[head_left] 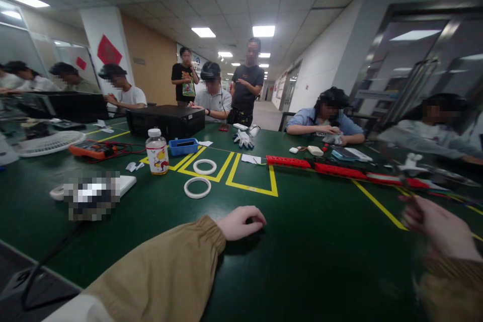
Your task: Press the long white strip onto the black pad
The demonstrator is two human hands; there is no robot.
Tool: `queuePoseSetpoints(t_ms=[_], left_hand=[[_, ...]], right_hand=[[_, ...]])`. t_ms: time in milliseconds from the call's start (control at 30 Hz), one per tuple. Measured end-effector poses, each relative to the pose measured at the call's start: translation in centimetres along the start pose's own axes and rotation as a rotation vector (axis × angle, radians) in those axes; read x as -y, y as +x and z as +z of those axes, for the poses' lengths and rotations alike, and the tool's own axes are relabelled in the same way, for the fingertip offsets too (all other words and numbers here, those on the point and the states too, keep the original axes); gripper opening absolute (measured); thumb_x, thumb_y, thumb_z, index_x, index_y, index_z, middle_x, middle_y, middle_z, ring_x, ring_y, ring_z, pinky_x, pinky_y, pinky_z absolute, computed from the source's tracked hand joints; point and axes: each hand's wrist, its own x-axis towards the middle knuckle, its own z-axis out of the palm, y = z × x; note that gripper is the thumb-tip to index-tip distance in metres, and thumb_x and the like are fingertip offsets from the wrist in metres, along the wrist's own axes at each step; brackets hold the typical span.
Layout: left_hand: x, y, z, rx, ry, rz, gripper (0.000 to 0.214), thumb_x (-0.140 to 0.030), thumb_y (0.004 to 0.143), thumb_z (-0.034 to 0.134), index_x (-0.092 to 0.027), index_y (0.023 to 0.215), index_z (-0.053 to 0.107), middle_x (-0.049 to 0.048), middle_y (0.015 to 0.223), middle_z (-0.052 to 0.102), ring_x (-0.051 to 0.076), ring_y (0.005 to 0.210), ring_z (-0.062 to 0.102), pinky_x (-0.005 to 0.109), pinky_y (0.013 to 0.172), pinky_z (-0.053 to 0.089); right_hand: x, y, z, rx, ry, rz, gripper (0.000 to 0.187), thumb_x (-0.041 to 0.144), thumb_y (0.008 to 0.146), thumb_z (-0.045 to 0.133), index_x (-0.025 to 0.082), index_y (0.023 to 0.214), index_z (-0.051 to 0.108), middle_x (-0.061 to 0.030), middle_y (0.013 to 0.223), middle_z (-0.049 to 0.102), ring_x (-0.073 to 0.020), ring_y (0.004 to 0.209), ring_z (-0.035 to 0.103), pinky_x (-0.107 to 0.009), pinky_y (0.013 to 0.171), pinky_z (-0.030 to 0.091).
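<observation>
My left hand rests on the green table, fingers curled under into a loose fist with nothing seen in it. A tan sleeve covers that forearm. My right hand is raised at the right edge, blurred by motion, and its fingers seem to pinch a thin dark thing I cannot make out. Two white tape rings lie ahead of my left hand near yellow floor-tape lines. A small white bottle stands to their left.
A row of red power strips runs across the table on the right. A blue tray, a black case, an orange meter, a white fan and white gloves lie farther back. Several people sit and stand around the far side.
</observation>
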Motion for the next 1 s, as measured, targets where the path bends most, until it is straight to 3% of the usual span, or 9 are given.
queuePoseSetpoints(t_ms=[67, 167, 267, 367, 433, 633, 833, 900, 1000], left_hand=[[0.2, 0.1, -0.1, -0.030, -0.187, -0.108, 0.027, -0.029, 0.083, 0.056, -0.015, 0.105, 0.058, 0.0042, 0.087, 0.061, 0.014, 0.079, 0.057, 0.025, 0.073, 0.044], [0.4, 0.3, -0.2, -0.083, -0.434, -0.188, 0.043, -0.038, 0.078, 0.062, -0.013, 0.112, 0.052, 0.0057, 0.086, 0.061, 0.014, 0.075, 0.056, 0.027, 0.071, 0.044], [0.6, 0.4, -0.3, -0.122, -0.564, -0.172, 0.045, -0.046, 0.077, 0.060, -0.012, 0.106, 0.055, 0.0055, 0.084, 0.060, 0.013, 0.071, 0.056, 0.027, 0.070, 0.044], [0.8, 0.6, -0.5, -0.194, -0.561, -0.159, 0.041, -0.050, 0.080, 0.055, -0.012, 0.094, 0.059, 0.0041, 0.080, 0.060, 0.012, 0.067, 0.055, 0.026, 0.067, 0.044], [0.9, 0.6, -0.5, -0.246, -0.540, -0.171, 0.042, -0.051, 0.081, 0.052, -0.011, 0.089, 0.061, 0.0035, 0.075, 0.060, 0.012, 0.064, 0.054, 0.025, 0.064, 0.044], [0.8, 0.7, -0.6, -0.313, -0.539, -0.166, 0.045, -0.054, 0.081, 0.050, -0.010, 0.084, 0.062, 0.0033, 0.070, 0.060, 0.012, 0.060, 0.054, 0.023, 0.059, 0.044], [0.7, 0.9, -1.0, -0.427, -0.629, -0.205, 0.052, -0.060, 0.074, 0.056, -0.009, 0.079, 0.064, 0.0044, 0.068, 0.059, 0.012, 0.057, 0.053, 0.023, 0.054, 0.044], [0.7, 1.0, -1.0, -0.463, -0.681, -0.238, 0.054, -0.062, 0.069, 0.059, -0.009, 0.076, 0.064, 0.0041, 0.065, 0.059, 0.012, 0.056, 0.053, 0.023, 0.054, 0.044], [0.7, 1.2, -1.1, -0.498, -0.745, -0.282, 0.054, -0.063, 0.063, 0.064, -0.009, 0.072, 0.063, 0.0035, 0.062, 0.059, 0.012, 0.055, 0.052, 0.023, 0.053, 0.042]], right_hand=[[0.6, -2.0, 2.1, 0.118, -0.139, 0.018, 0.035, 0.052, 0.070, 0.053, 0.017, 0.070, 0.057, -0.0007, 0.049, 0.043, -0.0129, 0.043, 0.040, -0.030, 0.044, 0.029], [1.6, -6.1, 4.7, 0.377, -0.369, -0.269, 0.032, 0.047, 0.077, 0.044, 0.017, 0.076, 0.058, -0.0056, 0.070, 0.058, -0.0193, 0.066, 0.053, -0.030, 0.058, 0.039], [1.7, -9.5, 6.7, 0.675, -0.391, -0.470, 0.033, 0.045, 0.086, 0.036, 0.019, 0.079, 0.055, -0.0038, 0.073, 0.058, -0.0172, 0.067, 0.054, -0.027, 0.061, 0.042], [0.8, -11.0, 7.8, 0.852, -0.387, -0.542, 0.031, 0.040, 0.090, 0.033, 0.019, 0.082, 0.054, -0.0035, 0.074, 0.058, -0.0154, 0.063, 0.053, -0.026, 0.058, 0.043], [0.1, -11.0, 8.0, 0.850, -0.394, -0.576, 0.030, 0.038, 0.091, 0.033, 0.019, 0.085, 0.055, -0.0044, 0.077, 0.058, -0.0158, 0.065, 0.054, -0.027, 0.058, 0.044], [-0.8, -10.5, 8.0, 0.522, -0.386, -0.813, 0.025, 0.033, 0.084, 0.043, 0.020, 0.097, 0.060, -0.0087, 0.093, 0.059, -0.0226, 0.086, 0.055, -0.036, 0.072, 0.046], [-0.6, -12.8, 8.6, 0.819, -0.320, -0.781, 0.027, 0.030, 0.086, 0.041, 0.023, 0.101, 0.063, -0.0071, 0.096, 0.061, -0.0210, 0.089, 0.056, -0.035, 0.077, 0.048], [-0.9, -13.2, 9.1, 0.916, -0.322, -0.692, 0.029, 0.033, 0.087, 0.041, 0.024, 0.106, 0.062, -0.0064, 0.106, 0.059, -0.0213, 0.098, 0.054, -0.037, 0.086, 0.046], [-1.6, -13.2, 9.8, 0.913, -0.260, -0.449, 0.039, 0.042, 0.085, 0.046, 0.021, 0.115, 0.057, -0.0079, 0.123, 0.051, -0.0255, 0.114, 0.045, -0.045, 0.099, 0.036]])
